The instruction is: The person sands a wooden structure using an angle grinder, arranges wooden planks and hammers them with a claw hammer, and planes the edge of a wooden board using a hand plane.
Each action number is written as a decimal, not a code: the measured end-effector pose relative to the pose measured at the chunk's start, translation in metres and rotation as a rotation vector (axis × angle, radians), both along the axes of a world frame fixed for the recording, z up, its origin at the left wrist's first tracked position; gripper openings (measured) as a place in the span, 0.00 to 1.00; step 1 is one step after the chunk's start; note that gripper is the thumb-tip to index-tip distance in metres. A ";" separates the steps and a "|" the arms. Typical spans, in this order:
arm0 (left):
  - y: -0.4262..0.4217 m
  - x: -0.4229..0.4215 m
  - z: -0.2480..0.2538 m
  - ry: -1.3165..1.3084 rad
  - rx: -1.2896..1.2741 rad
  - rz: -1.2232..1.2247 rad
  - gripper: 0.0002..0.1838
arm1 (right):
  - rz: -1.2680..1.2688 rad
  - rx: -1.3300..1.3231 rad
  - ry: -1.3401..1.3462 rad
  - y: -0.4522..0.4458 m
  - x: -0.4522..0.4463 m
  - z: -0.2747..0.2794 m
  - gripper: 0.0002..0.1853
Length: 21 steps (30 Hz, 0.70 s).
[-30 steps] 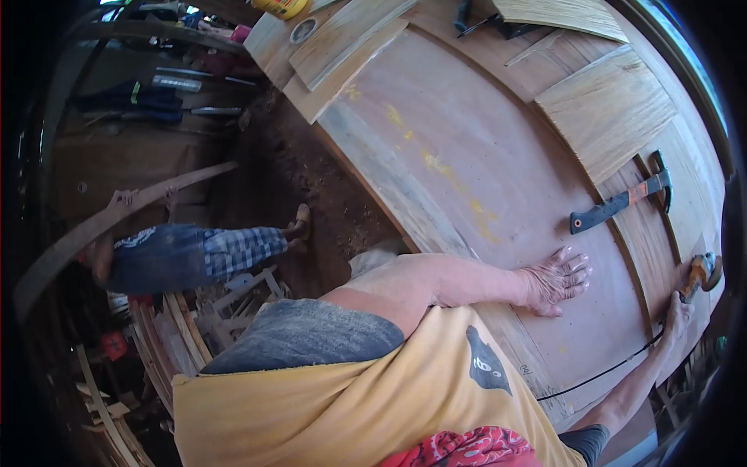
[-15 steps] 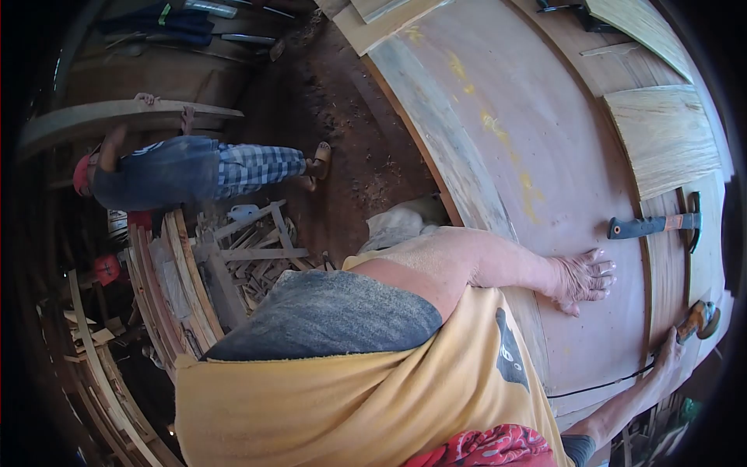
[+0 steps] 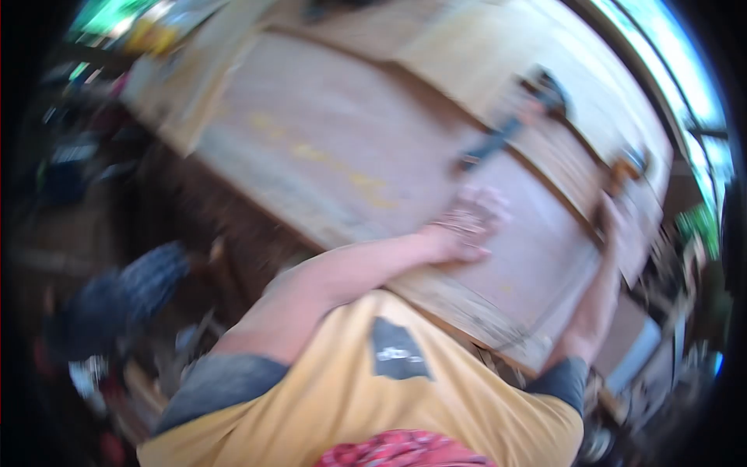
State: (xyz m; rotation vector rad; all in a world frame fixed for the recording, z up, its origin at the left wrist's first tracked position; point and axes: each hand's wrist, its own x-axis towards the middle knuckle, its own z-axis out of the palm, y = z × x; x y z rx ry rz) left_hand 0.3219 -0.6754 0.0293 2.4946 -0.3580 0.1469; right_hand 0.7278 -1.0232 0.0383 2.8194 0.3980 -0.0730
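Loosely splayed and palm down, with nothing visible in its grasp: left hand (image 3: pixel 467 222), apparently resting on a broad pinkish plywood panel (image 3: pixel 397 140) spread beneath and beyond the fingers. Curled around the nearer end of an orange handheld tool (image 3: pixel 622 176), possibly a small angle grinder: right hand (image 3: pixel 612 216), off to the right of the left, exact finger placement lost to blur.

Probably compact but dense, hard-shelled and fairly sturdy, that orange handheld tool; best held around the body, well clear of the far end. Just beyond the left fingertips, butt pointing toward them and head farther off: a hammer (image 3: pixel 510 130), likely stiff, head-heavy and hard to damage, best lifted by the dark handle. Likely stiff and awkwardly wide for one palm, the plywood panel; best steadied by flat pressure, or taken by its edges. Farther out, past the hammer: a pale wooden sheet (image 3: pixel 459 70), presumably light and prone to splintering. Well apart, left of the left hand: another person (image 3: pixel 101 303), blurred, in dark blue.
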 end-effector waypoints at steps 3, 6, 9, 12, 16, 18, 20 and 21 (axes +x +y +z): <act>-0.010 0.009 0.010 0.125 0.155 0.002 0.46 | -0.300 0.263 -0.077 0.041 -0.045 0.038 0.39; 0.000 0.010 0.012 0.154 0.179 -0.034 0.47 | -0.423 0.299 -0.068 0.070 -0.070 0.068 0.40; 0.001 0.009 0.010 0.170 0.219 -0.043 0.48 | -0.451 0.202 -0.057 0.087 -0.077 0.077 0.41; -0.001 0.008 0.012 0.198 0.257 -0.042 0.49 | -0.385 0.119 -0.121 0.093 -0.077 0.068 0.41; -0.003 0.007 0.002 0.123 0.249 -0.024 0.50 | -0.282 0.013 -0.181 0.099 -0.083 0.062 0.40; -0.002 0.007 0.001 0.095 0.255 -0.033 0.50 | -0.259 0.003 -0.175 0.102 -0.087 0.061 0.40; -0.002 0.007 0.001 0.081 0.255 -0.038 0.51 | -0.281 0.017 -0.156 0.102 -0.089 0.064 0.42; -0.002 0.007 0.001 0.081 0.255 -0.037 0.51 | -0.274 0.020 -0.159 0.102 -0.091 0.063 0.42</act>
